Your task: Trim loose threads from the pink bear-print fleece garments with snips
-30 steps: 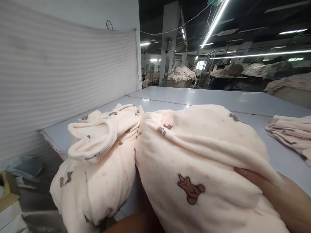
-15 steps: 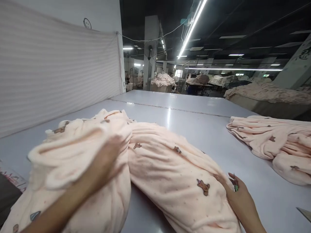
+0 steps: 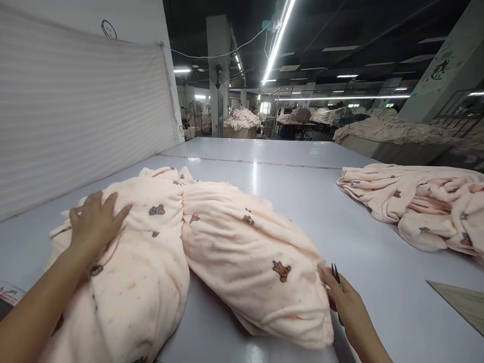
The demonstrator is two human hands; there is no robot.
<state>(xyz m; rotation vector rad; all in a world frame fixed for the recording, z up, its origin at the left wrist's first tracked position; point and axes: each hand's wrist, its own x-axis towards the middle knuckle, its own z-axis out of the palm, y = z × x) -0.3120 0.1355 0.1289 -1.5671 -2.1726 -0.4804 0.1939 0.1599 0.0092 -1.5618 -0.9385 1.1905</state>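
I see open bench [image 3: 287, 201] between the tied fleece bundle [image 3: 212, 252] under my hands and the heap of folded fleece [image 3: 416, 201] at right. The striped sheet [image 3: 75, 116] walls off the left; a board corner [image 3: 461, 302] juts in near right.

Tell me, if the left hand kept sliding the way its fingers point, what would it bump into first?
The left hand lies flat on the pink fleece bundle, fingers pointing up and right. It would probably first meet more of that bundle, around the bear print and the bunched crease. Depth is hard to judge.

Grey table [image 3: 287, 201], striped wall cloth [image 3: 75, 111], ceiling strip lights [image 3: 278, 40]
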